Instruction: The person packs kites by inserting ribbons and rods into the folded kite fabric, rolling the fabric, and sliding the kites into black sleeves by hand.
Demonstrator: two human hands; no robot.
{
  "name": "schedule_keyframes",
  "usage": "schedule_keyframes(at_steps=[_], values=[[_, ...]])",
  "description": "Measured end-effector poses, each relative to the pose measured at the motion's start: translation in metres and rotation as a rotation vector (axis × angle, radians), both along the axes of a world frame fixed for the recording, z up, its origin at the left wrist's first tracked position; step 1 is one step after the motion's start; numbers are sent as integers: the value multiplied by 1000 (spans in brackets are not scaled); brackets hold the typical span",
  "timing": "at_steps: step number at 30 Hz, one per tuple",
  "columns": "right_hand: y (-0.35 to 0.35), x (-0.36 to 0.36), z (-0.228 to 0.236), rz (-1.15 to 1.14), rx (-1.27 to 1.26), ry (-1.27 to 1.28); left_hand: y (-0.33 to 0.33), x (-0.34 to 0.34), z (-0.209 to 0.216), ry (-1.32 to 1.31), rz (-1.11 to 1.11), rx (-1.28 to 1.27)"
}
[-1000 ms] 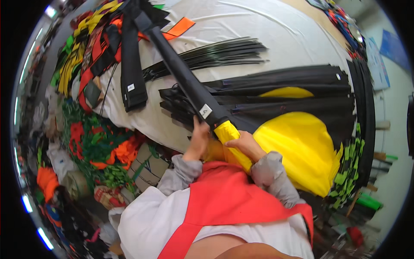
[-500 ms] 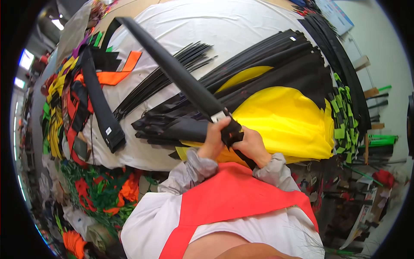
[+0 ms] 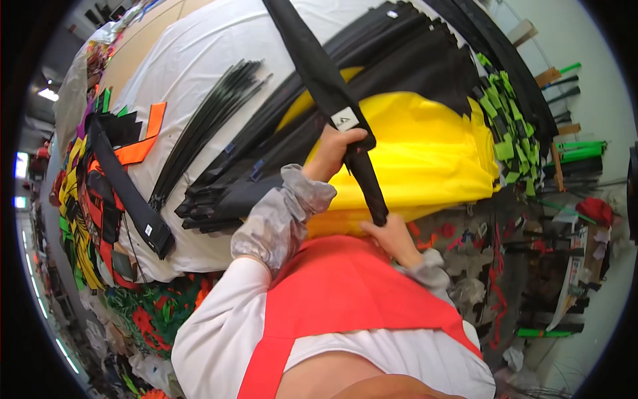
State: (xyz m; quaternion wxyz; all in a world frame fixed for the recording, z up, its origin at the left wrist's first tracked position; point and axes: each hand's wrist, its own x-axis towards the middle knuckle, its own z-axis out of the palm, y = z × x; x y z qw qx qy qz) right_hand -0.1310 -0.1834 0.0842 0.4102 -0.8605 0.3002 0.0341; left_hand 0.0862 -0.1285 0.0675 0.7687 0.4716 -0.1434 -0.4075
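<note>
A long black folded fabric band [image 3: 312, 63] slants down from the top edge toward my body, with a white label near its lower part. My left hand [image 3: 332, 149] is closed around it just below the label. From there a narrower black length [image 3: 367, 186] runs down to my right hand [image 3: 393, 237], whose fingers pinch its end close to the red apron [image 3: 345, 286]. Beneath the band lies a pile of black cloth [image 3: 425, 73] with large yellow panels [image 3: 419, 149]. Part of the left hand's grip is hidden by its own fingers.
Thin black strips [image 3: 206, 126] lie on the white sheet [image 3: 193, 46] to the left. Beyond them are another labelled black band [image 3: 123, 179], an orange strip [image 3: 143, 146] and mixed coloured straps. Green-and-black pieces [image 3: 508, 126] edge the right side; scraps [image 3: 149, 319] cover the floor.
My hands, close together before, are now apart: the left is farther forward, the right nearer my body. The black band points more steeply away, and the view has shifted.
</note>
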Motion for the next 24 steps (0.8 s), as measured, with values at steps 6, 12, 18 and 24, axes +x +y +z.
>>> schedule_keyframes(at_steps=[6,12,18,24], values=[[-13,29,-101,-51,149,-45,24,-83,-90,632,-230,36],[2,21,-154,-125,686,26,74,-95,-123,342,-236,49],[6,30,-190,-170,401,-6,89,-93,-170,-269,-406,525],[1,-4,-102,50,-28,0,101,-77,-123,625,-181,145]])
